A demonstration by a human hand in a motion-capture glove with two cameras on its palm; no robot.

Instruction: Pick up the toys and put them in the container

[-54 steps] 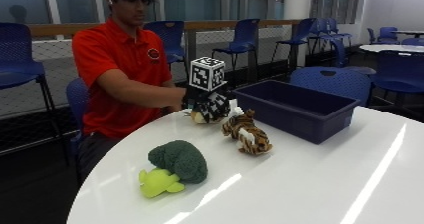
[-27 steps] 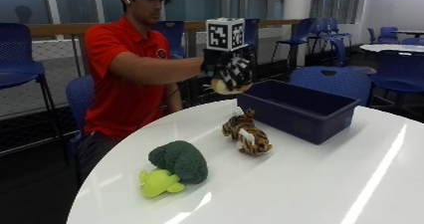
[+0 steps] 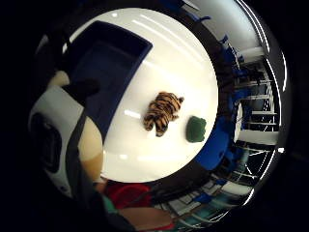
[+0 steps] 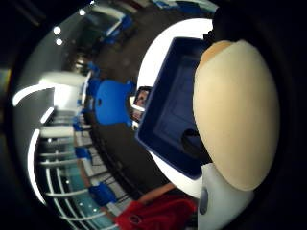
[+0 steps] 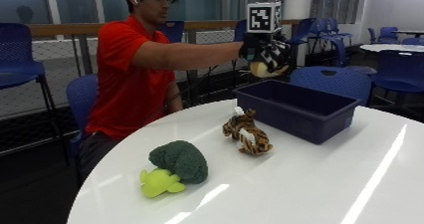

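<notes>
Above the near end of a dark blue container on a round white table, a person in a red shirt holds out the gloved right hand, its fingers curled round a tan and white stuffed toy lifted clear of the tabletop. A striped tiger toy lies on the table just beside the container's long side, toward the table's middle. A green broccoli toy with a yellow-green stem rests well apart from it, near the table's front left edge.

Seen from the little finger side of the palm, the stuffed toy crowds the strapped hand at the frame's rim. The container lies below it near the table's edge, the tiger toy on the white top beside it and the broccoli toy at the table's rim.

Seen from the thumb side, the toy's pale rounded body fills much of the frame, close to the palm, over the container's open interior. Blue chairs stand beyond the table.
</notes>
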